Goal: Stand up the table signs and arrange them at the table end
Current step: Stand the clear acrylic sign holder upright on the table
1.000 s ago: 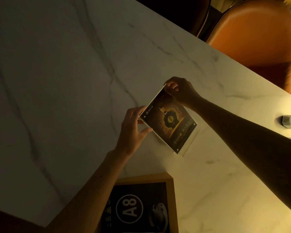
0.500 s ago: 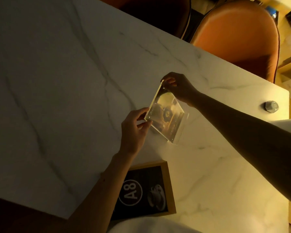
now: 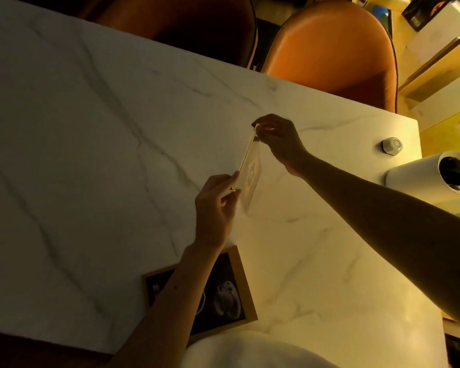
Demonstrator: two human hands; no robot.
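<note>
Table signs are two here: a wood-framed black sign (image 3: 223, 293) lies flat near the near edge of the marble tabletop (image 3: 91, 155), partly under the left forearm, and a clear acrylic sign (image 3: 248, 171) is held nearly upright further in, seen almost edge-on. Whether its lower edge touches the tabletop I cannot tell; glare washes out that part.

Working left to right, the left hand (image 3: 215, 208) pinches the near lower corner of the acrylic sign between thumb and fingers. The right hand (image 3: 279, 140) pinches the far upper corner, its fingertips closed on the thin edge. Further right, near the table end, sit a small hexagonal object (image 3: 392, 146) and a white cylinder (image 3: 430, 176) lying on its side with its dark opening showing. An orange chair (image 3: 332, 49) stands past the far edge.

As I judge it, the main risk is letting go too soon. If the sign's foot is not yet flat on the stone, the smooth acrylic could slide or tip face down. Corner pinches give little control over twist, so uneven release by the two hands could skew it. Shifting it toward the table end brings it near the cylinder and hexagonal object, where a knock is possible. The left forearm, passing over the framed sign, could drag it off the near edge.
</note>
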